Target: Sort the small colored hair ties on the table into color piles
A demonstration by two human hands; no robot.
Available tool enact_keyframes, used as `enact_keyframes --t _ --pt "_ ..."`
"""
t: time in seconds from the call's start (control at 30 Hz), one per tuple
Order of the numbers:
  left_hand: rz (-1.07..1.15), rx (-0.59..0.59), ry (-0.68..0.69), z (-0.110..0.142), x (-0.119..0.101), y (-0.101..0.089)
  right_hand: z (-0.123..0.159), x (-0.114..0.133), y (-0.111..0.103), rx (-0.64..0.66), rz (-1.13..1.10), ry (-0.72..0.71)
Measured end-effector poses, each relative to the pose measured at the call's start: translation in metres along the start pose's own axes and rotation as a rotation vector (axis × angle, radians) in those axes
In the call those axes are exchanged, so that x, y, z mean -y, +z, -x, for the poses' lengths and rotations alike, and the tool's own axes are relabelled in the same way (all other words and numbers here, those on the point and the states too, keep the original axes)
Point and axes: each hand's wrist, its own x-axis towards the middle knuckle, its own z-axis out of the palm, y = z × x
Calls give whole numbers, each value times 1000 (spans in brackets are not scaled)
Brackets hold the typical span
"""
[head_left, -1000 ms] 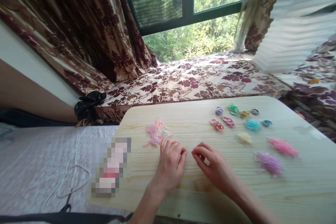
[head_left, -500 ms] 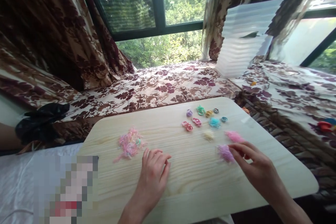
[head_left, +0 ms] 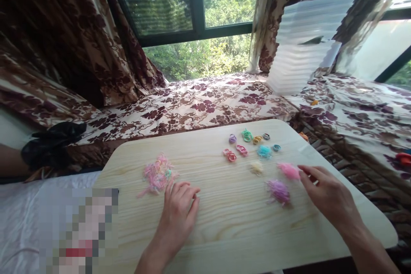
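Observation:
My left hand [head_left: 180, 205] rests on the pale wooden table, fingers loosely bent and thumb apart, holding nothing. Just beyond its fingertips lies a mixed pile of small thin rubber bands [head_left: 158, 174], mostly pink with some green and yellow. My right hand [head_left: 329, 195] has thumb and index finger pinched together at the right edge of a pink pile of bands [head_left: 289, 171]. Whatever sits between those fingertips is too small to make out. Left of that hand is a purple pile [head_left: 278, 192]. A cream pile [head_left: 256, 168] and a light blue pile [head_left: 264, 151] lie farther back.
Toward the back of the table [head_left: 224, 231] are thicker hair ties: red [head_left: 230, 155], pink-red [head_left: 241, 150], purple [head_left: 232, 138], green [head_left: 247, 135], yellow [head_left: 257, 140] and dark blue [head_left: 276, 147]. A white foam sheet [head_left: 308, 51] stands on the floral-covered ledge [head_left: 199, 102] behind.
My right hand has moved from the purple pile to the right and slightly back, to the pink pile. My left hand has shifted a little left, nearer the mixed pile.

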Motion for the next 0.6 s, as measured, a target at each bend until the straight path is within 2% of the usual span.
enact_keyframes --t 0.13,0.27,0.43,0.5,0.6 --pt "-11 -14 -56 3 6 -7 7 31 0 12 -84 -60" --pt "-28 -47 -151 9 15 -17 26 92 33 143 -327 -271" --pt "-135 -194 -320 26 47 -35 49 164 72 372 -494 -505" --pt "-175 -243 -373 34 60 -42 52 180 79 395 -502 -559" --pt "-214 -279 -425 40 73 -49 53 189 84 345 -488 -584"
